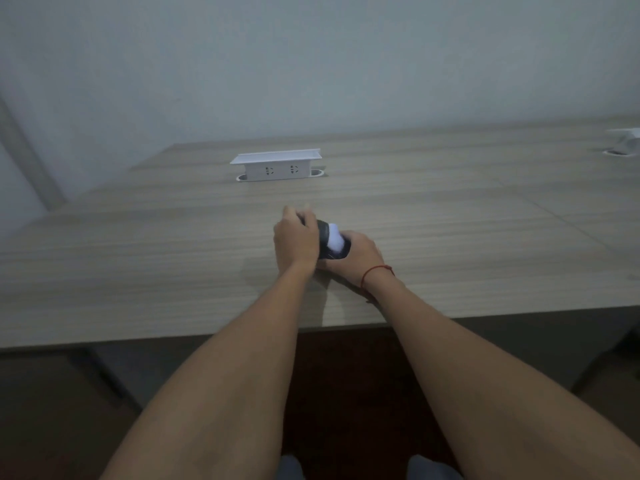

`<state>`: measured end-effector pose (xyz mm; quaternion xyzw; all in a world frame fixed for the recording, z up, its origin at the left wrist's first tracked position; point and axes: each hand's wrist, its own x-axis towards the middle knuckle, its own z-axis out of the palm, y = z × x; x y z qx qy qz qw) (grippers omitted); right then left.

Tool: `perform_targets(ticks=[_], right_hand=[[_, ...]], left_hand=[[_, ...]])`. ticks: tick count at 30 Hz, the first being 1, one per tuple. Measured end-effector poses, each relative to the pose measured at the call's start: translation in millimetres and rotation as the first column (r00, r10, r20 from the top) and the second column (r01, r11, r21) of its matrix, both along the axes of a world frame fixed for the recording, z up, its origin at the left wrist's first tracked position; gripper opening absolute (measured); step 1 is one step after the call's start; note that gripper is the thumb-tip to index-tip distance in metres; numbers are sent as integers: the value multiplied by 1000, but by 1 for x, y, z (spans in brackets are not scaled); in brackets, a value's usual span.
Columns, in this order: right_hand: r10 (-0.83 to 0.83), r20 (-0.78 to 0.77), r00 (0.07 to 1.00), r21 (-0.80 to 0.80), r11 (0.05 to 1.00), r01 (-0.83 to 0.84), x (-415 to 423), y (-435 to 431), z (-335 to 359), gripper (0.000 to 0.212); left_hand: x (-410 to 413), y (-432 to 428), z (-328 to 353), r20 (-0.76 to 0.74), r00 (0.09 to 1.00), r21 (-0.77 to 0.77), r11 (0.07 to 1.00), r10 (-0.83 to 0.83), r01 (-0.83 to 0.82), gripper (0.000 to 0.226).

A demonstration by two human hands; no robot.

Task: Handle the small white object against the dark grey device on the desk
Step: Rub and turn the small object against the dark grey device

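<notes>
A dark grey device (325,237) rests on the wooden desk (173,258) near its front edge, between both hands. My left hand (294,239) grips its left side, fingers curled over the top. A small white object (336,240) lies pressed against the device's upper right face. My right hand (362,259), with a red string at the wrist, holds that white object from the right and below. Much of the device is hidden by the two hands.
A white pop-up socket box (277,165) with two outlets stands raised from the desk further back. Another white fitting (625,142) sits at the far right edge. A pale wall rises behind the desk. The desk's front edge runs just below my wrists.
</notes>
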<state>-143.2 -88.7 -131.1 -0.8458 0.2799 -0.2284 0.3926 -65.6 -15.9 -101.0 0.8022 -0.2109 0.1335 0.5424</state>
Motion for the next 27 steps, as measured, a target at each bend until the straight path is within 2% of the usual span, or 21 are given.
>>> perform_targets(ticks=[3, 5, 10, 13, 19, 24, 27], right_hand=[[4, 21, 1000, 30, 1000, -5, -1, -2, -1, 70], [10, 27, 1000, 30, 999, -11, -1, -4, -1, 67], [23, 32, 999, 47, 999, -25, -1, -5, 0, 63], [6, 41, 999, 64, 998, -8, -1, -6, 0, 64], [5, 50, 999, 88, 996, -9, -3, -7, -1, 65], [-4, 60, 998, 80, 997, -1, -3, -7, -1, 62], [-6, 68, 998, 96, 995, -1, -4, -6, -2, 63]], left_hand=[[12, 11, 1, 6, 997, 51, 996, 79, -79, 37], [19, 14, 7, 48, 996, 102, 992, 75, -80, 39], [15, 6, 14, 6, 1000, 26, 999, -21, 21, 38], [9, 5, 7, -48, 997, 57, 997, -55, 58, 31], [28, 33, -7, -188, 966, 140, 978, 180, -155, 34], [24, 32, 1, -149, 985, -9, 996, 86, -89, 34], [13, 24, 1, -144, 990, 5, 1000, -4, 5, 26]])
